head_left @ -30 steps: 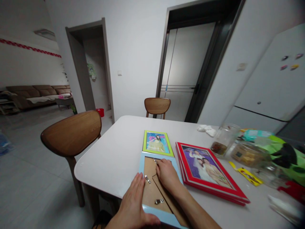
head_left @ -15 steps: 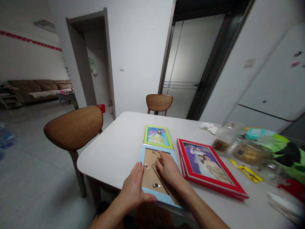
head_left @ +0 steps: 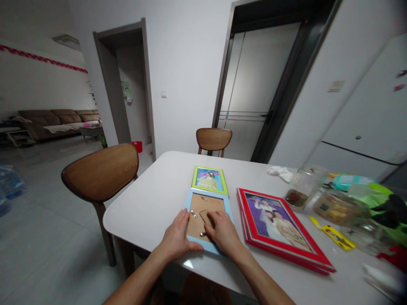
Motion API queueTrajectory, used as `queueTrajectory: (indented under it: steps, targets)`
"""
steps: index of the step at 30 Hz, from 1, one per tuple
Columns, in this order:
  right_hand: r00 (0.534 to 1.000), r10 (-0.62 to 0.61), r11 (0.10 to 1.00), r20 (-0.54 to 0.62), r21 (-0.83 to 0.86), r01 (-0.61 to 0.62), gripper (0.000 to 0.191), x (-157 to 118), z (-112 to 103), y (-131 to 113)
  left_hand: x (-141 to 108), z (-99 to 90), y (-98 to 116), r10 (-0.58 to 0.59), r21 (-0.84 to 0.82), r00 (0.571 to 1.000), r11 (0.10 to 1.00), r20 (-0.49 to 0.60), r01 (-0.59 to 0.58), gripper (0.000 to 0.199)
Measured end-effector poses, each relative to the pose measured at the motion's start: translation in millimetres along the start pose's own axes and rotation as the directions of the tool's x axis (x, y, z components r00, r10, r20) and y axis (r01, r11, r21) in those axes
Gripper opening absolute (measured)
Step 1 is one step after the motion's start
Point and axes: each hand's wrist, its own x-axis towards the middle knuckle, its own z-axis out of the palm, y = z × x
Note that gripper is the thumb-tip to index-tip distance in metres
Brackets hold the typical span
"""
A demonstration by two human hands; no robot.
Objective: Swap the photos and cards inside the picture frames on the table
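Note:
A light-blue picture frame [head_left: 188, 198] lies face down near the table's front edge, its brown backing board [head_left: 197, 202] showing upward. Small metal clips [head_left: 193, 214] sit on the board, along with the dark outline of a fold-out stand. My left hand [head_left: 176, 237] braces the frame's lower left corner, fingers stretched along the left side and thumb along the bottom edge. Over the board's right half, my right hand [head_left: 222, 233] has its fingers bent onto the backing; its palm hides the stand's lower part. Touching the blue frame's far end is a green picture frame [head_left: 225, 182], face up.
Red picture frames [head_left: 242, 207] are stacked on the right. Beyond them stand glass jars [head_left: 305, 186], a yellow packet [head_left: 338, 237], green bags [head_left: 378, 195] and a crumpled white tissue [head_left: 280, 173]. Wooden chairs [head_left: 104, 171] stand at the table's left and far sides.
My right hand has moved nearer, down the board, and its fingers are more bent. The dark gap at the board's far right corner no longer shows. My left hand stays at the frame's corner.

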Motion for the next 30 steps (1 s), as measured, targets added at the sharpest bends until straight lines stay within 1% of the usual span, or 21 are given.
queueTrajectory:
  steps: [4, 5, 7, 9, 11, 13, 14, 17, 19, 22, 25, 27, 30]
  targets:
    - [0.999, 0.036, 0.999, 0.017, -0.003, -0.036, 0.034, 2.9, -9.0, -0.9, -1.6, -2.0, 1.5, -0.002, -0.085, 1.0, 0.996, 0.01, 0.003, 0.094]
    - [0.999, 0.045, 0.999, 0.015, -0.007, -0.045, 0.034, 3.6, -12.2, -1.8, -1.4, -3.2, 2.9, -0.004, -0.127, 1.0, 0.992, 0.002, 0.004, 0.09]
    - [0.999, 0.051, 0.999, 0.006, -0.016, -0.051, 0.033, 5.1, -18.9, -5.6, 0.8, -5.7, 6.5, -0.014, -0.248, 0.999, 0.969, -0.033, 0.005, 0.074]
    - [0.999, 0.043, 0.999, -0.014, -0.013, -0.043, 0.032, 6.5, -24.6, -12.9, 5.4, -7.4, 10.3, -0.088, -0.43, 0.991, 0.902, -0.097, 0.038, 0.057]
    - [0.999, 0.034, 0.999, -0.04, 0.008, -0.033, 0.032, 6.8, -28.1, -23.1, 11.2, -8.1, 11.9, -0.206, -0.597, 0.97, 0.798, -0.13, 0.089, 0.044]
    - [0.999, 0.015, 0.998, -0.049, 0.06, -0.012, 0.032, 5.0, -29.1, -33.0, 15.2, -9.1, 9.2, -0.298, -0.692, 0.947, 0.709, -0.118, 0.137, 0.037]
    - [0.999, -0.003, 0.996, -0.048, 0.094, 0.007, 0.031, 3.2, -29.1, -36.3, 15.7, -10.6, 5.8, -0.323, -0.714, 0.941, 0.682, -0.103, 0.155, 0.035]
    - [0.996, -0.064, 0.986, -0.067, 0.147, 0.073, 0.031, -4.6, -28.6, -33.1, 9.7, -22.5, -12.6, -0.387, -0.749, 0.919, 0.63, -0.074, 0.205, 0.034]
    - [0.994, -0.061, 0.995, -0.093, 0.076, 0.068, 0.031, -9.9, -28.9, -19.7, 1.1, -36.3, -30.4, -0.435, -0.752, 0.897, 0.616, -0.077, 0.234, 0.033]
    - [0.993, 0.0, 0.988, -0.117, -0.151, -0.017, 0.029, -15.4, -31.1, 7.7, -10.3, -58.2, -59.3, -0.502, -0.729, 0.86, 0.624, -0.096, 0.282, 0.028]
    - [0.986, 0.093, 0.923, -0.138, -0.36, -0.138, 0.029, -17.9, -34.6, 31.2, -12.7, -71.7, -82.4, -0.548, -0.684, 0.827, 0.653, -0.128, 0.327, 0.025]
    - [0.975, 0.181, 0.87, -0.131, -0.441, -0.22, 0.029, -18.2, -36.2, 41.8, -9.9, -75.0, -91.6, -0.563, -0.64, 0.812, 0.684, -0.157, 0.35, 0.023]
    - [0.955, 0.278, 0.832, -0.099, -0.472, -0.291, 0.032, -18.0, -36.4, 50.4, -4.2, -76.0, -96.2, -0.559, -0.545, 0.803, 0.747, -0.207, 0.38, 0.028]
